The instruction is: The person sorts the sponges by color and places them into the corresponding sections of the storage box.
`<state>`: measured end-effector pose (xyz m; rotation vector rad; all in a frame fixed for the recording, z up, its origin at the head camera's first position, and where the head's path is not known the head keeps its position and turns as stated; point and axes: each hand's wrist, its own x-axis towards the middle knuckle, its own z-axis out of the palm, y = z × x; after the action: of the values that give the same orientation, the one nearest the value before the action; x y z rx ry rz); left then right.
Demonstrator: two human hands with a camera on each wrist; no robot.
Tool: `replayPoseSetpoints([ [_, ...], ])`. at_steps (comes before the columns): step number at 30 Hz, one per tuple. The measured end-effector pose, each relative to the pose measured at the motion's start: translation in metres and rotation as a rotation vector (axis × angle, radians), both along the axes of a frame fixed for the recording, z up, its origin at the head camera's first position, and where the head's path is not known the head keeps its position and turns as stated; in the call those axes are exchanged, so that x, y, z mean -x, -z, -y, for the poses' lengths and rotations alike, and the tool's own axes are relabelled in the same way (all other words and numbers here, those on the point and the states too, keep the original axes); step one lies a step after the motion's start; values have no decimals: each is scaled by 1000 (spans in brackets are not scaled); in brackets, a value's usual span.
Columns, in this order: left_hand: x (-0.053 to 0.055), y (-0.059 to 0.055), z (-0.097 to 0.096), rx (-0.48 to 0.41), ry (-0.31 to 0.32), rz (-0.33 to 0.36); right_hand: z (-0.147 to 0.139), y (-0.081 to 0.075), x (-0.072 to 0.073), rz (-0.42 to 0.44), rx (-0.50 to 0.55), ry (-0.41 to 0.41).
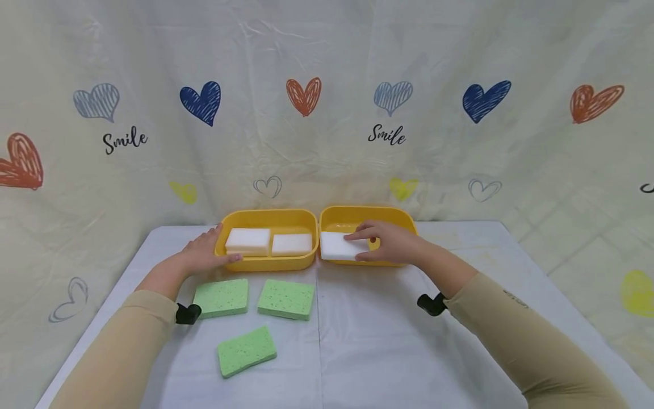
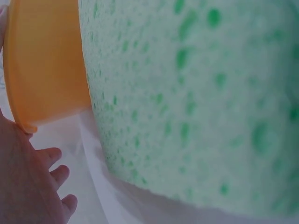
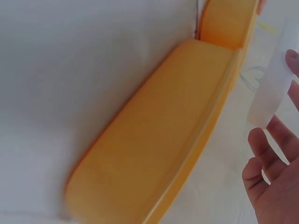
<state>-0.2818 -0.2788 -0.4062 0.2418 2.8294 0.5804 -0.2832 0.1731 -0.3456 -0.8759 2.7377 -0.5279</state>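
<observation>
Sponge, white and rectangular, is showing a smooth, plain face and neat square corners from the head camera. From the right wrist it is turning a narrower side to the lens, looking like a pale slab with soft, blurred edges. The right hand is pinching it near its right end, the index finger lying over the upper face and the thumb pressing close to the front edge. Most of the sponge is projecting to the left of that hand, beyond the fingertips. It is hovering over the front left part of the right yellow tray, hiding a stretch of that tray's front rim; in the right-wrist view a gap is separating it from the rim.

The left hand is spreading round the left end of the left yellow tray, its fingers fairly straight and its thumb resting at the front rim. That tray is holding a thicker white sponge, just beside the left hand, and a thinner white sponge further right.

Three green, pitted sponges are lying on the table in front: one near the left wrist, another to its right, and a tilted one nearer the person.
</observation>
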Motion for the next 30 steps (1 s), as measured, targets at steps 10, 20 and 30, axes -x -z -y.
replayPoseSetpoints([
  [10, 1, 2, 0, -2, 2, -15, 52, -1, 26, -9, 13, -17],
  [20, 0, 1, 2, -4, -14, -18, 94, 3, 46, -43, -11, -24],
  [30, 10, 16, 7, -27, -24, -23, 133, 16, 63, -89, -207, -12],
])
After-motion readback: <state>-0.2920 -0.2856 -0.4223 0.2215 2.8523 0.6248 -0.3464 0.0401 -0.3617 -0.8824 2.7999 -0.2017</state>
